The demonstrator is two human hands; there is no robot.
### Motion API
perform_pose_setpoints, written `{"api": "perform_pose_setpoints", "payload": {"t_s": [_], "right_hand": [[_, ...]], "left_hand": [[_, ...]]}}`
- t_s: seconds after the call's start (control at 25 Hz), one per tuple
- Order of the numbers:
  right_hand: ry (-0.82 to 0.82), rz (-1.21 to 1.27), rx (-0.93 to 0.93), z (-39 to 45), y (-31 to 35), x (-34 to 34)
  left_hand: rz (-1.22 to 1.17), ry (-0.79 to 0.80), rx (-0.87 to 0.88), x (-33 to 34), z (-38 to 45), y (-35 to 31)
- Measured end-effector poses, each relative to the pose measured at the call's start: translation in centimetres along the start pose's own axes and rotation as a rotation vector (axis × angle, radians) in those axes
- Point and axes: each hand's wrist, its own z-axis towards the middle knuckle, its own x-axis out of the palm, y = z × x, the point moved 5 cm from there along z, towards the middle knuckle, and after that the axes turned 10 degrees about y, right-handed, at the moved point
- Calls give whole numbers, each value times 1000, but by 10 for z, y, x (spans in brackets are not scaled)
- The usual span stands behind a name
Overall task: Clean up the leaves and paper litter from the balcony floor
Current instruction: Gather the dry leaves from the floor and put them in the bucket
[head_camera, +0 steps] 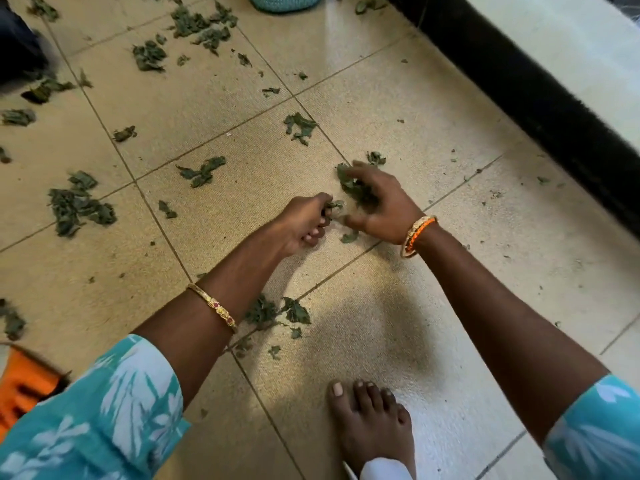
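— What lay at the far left of the floor [214,109]?

— An orange object [24,382] showed at the lower left edge, blurred and cut off, so I could not tell what it was. Above it, dry green leaves were scattered over the beige tiles, with one thick cluster [78,204] on the left and a smaller bunch [202,171] nearer the middle.

— And the hands?

— The left hand [304,223] was curled into a loose fist around a few leaf scraps [333,204], which stuck out beside its thumb. A gold bangle [214,306] sat on that forearm. Under the forearm, more leaves [277,311] lay across a tile joint.

— The right one?

— The right hand [381,206], just beside the left, had its fingers spread and bent down over a small pile of leaves [353,185] on the floor. Motion blur hid whether it had closed on them. An orange and gold bangle [417,235] ringed that wrist.

— Anything further right?

— A bare foot [370,420] stood on the tiles below the right arm, and a black skirting strip [540,98] ran along the wall.
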Motion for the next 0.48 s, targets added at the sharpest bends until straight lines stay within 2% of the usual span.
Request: {"api": "perform_pose_setpoints", "payload": {"t_s": [0.04, 0.08, 0.16, 0.2, 0.36, 0.48], "right_hand": [[84, -102, -7, 6, 1, 9], [93, -200, 4, 10, 0, 15], [-49, -330, 26, 11, -8, 16], [-151, -319, 37, 7, -15, 9], [-538, -20, 75, -20, -39, -32], [-596, 56, 190, -27, -51, -45]], "left_hand": [[-13, 28, 4, -1, 1, -1], [-31, 39, 12, -3, 0, -2], [-92, 39, 27, -8, 0, -3], [-128, 41, 27, -12, -1, -2], [-194, 108, 25, -23, -6, 0], [-173, 113, 40, -22, -6, 0]]}}
